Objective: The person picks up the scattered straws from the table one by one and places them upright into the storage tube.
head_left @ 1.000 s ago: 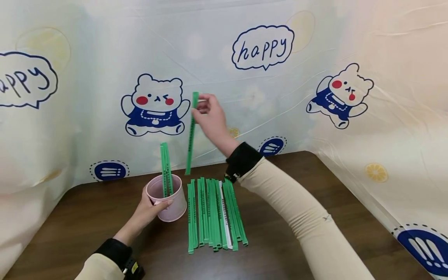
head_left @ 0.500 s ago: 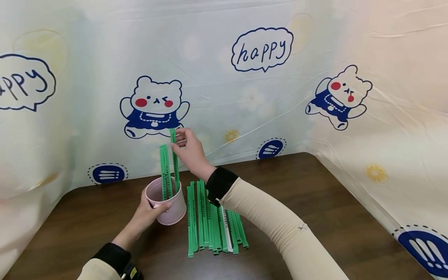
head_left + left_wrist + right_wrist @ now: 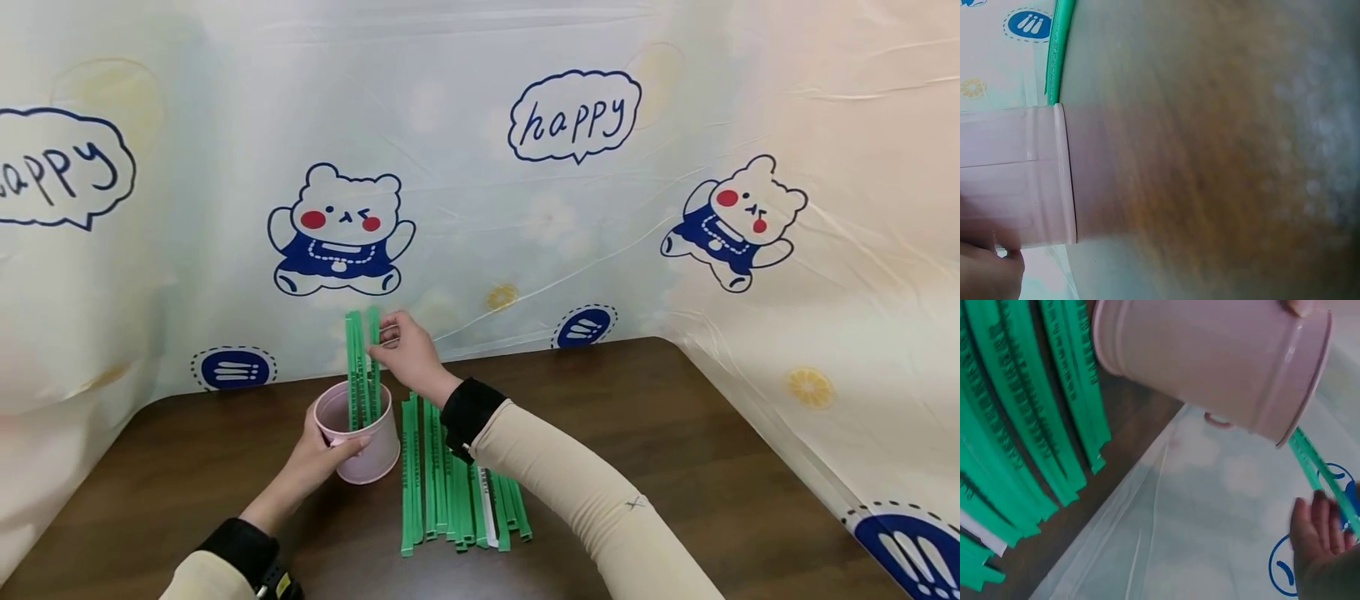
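A pink metal bucket (image 3: 381,450) stands on the brown table, a little tilted. My left hand (image 3: 321,454) grips it, thumb across the front near the rim and fingers round the left side. Several slim green packets with black print (image 3: 354,367) stand upright inside; their lower ends are hidden. At the bucket's right inner side, my right hand (image 3: 408,350) pinches another slim green packet (image 3: 374,375) near its top, its lower end inside. In the right wrist view, the right hand (image 3: 1322,550) is beside the green packets beyond the bucket's rim.
Right of the bucket lies a row of several green packets (image 3: 438,492), with one white packet (image 3: 487,508) among them. My right forearm partly covers their upper ends. Behind the table (image 3: 600,417) hangs a printed cloth (image 3: 465,167).
My right hand has moved left and down, bringing a green packet from above the table into the bucket, beside the others. My left hand keeps its grip on the bucket.
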`<state>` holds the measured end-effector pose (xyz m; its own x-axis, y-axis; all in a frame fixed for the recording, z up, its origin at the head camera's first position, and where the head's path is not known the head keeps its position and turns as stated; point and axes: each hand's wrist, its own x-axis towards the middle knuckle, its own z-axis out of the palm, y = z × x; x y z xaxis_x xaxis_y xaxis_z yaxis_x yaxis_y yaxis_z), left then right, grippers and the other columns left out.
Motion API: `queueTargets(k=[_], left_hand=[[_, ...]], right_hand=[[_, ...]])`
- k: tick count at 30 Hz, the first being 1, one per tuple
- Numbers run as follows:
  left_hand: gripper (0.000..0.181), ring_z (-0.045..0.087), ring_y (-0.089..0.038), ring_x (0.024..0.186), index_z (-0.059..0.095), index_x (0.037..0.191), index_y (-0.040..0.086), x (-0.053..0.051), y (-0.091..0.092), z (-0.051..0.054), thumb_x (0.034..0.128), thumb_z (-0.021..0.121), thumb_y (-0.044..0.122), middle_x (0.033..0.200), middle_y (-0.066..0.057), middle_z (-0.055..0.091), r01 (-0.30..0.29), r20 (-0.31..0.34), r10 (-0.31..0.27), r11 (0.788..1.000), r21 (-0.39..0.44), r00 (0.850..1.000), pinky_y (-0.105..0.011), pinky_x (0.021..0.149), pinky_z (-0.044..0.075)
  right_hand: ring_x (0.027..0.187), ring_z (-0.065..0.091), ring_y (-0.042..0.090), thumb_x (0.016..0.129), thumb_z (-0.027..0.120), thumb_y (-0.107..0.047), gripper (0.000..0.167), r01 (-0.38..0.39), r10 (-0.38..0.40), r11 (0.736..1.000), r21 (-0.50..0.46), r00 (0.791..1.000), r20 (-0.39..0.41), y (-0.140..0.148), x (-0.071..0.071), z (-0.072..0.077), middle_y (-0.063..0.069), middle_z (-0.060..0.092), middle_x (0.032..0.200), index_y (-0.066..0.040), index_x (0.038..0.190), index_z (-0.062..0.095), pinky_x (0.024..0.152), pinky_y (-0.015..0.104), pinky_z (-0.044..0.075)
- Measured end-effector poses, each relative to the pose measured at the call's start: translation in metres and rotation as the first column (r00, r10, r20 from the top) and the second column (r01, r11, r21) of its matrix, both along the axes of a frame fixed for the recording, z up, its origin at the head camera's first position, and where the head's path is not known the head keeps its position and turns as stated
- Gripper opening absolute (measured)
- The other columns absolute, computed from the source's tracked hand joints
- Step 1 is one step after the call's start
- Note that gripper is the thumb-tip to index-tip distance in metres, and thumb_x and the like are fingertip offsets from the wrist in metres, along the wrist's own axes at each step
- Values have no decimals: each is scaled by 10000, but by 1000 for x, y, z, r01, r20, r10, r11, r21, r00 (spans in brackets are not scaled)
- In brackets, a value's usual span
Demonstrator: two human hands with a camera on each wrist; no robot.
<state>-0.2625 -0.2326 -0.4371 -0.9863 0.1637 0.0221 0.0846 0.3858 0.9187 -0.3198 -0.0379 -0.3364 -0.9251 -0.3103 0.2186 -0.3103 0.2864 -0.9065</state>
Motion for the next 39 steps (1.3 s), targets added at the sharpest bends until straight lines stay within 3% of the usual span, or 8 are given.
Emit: queueTargets(k=[4, 9, 13, 16, 22, 25, 31, 39], left_hand=[[999, 278, -460, 1433, -48, 1594, 45, -2, 2, 1, 924, 675, 212, 1600, -288, 173, 7, 10, -7, 1000, 9, 1000, -708, 1178, 318], [1013, 273, -462, 1444, -56, 1598, 54, -2, 1, 3, 925, 684, 213, 1611, -290, 164, 5, 26, -5, 1000, 0, 1000, -708, 1183, 308], [1013, 269, -465, 1447, -55, 1599, 59, -1, 2, 3, 927, 687, 209, 1613, -289, 162, 10, 28, -10, 1000, -1, 1000, -707, 1181, 314], [1006, 267, -465, 1451, -44, 1598, 57, 0, 2, 2, 924, 690, 197, 1612, -290, 165, 7, 25, -7, 1000, 5, 1000, -708, 1185, 305], [1008, 267, -462, 1451, -46, 1598, 55, 0, 3, 0, 927, 694, 192, 1615, -289, 159, 4, 28, -4, 1000, 8, 1000, -703, 1189, 305], [1015, 262, -463, 1454, -55, 1599, 61, 1, 3, 1, 929, 693, 204, 1619, -286, 150, 5, 34, -6, 1000, 8, 999, -701, 1190, 304], [1006, 245, -471, 1467, -51, 1599, 61, 1, 1, 3, 924, 684, 194, 1622, -289, 146, 0, 25, -1, 1000, 14, 1000, -713, 1194, 281], [1013, 241, -477, 1472, -56, 1598, 50, 2, 1, 3, 925, 686, 201, 1618, -296, 148, -5, 22, 4, 1000, 4, 1000, -706, 1200, 266]], right_hand=[[1336, 561, 302, 1023, 624, -226, 573, 8, -11, 997, 72, 999, 36, 9, -6, -2, 174, 533, 1477, -78, 1521, 383, 1044, 329, 522], [1316, 575, 287, 1039, 591, -274, 468, 61, -61, 975, 213, 998, -4, 34, -9, -9, 158, 562, 1450, -62, 1442, 483, 1069, 404, 508], [1196, 607, 185, 1030, 548, -478, 406, 71, -48, 959, 273, 995, -91, 66, -72, -88, 32, 620, 1312, -192, 1318, 564, 968, 351, 526], [1097, 611, 144, 1004, 558, -545, 376, 69, -39, 958, 280, 993, -115, 88, -105, -136, -19, 633, 1201, -247, 1231, 595, 881, 311, 527], [1075, 628, 306, 1002, 633, -171, 275, 117, -136, 936, 332, 990, 36, 111, -41, -97, 179, 655, 1179, -6, 1221, 627, 912, 420, 534], [980, 600, 303, 999, 591, -71, 242, 154, -180, 911, 382, 983, 34, 118, -20, -88, 212, 640, 1125, 57, 1203, 611, 854, 395, 512], [782, 541, 211, 963, 613, -14, 223, 177, -236, 870, 460, 969, 72, 132, -15, -95, 194, 648, 1047, 70, 1169, 616, 731, 323, 463], [661, 562, 179, 926, 677, -14, 202, 184, -274, 866, 464, 953, 133, 138, -16, -103, 193, 654, 1082, 48, 1107, 615, 575, 275, 482]])
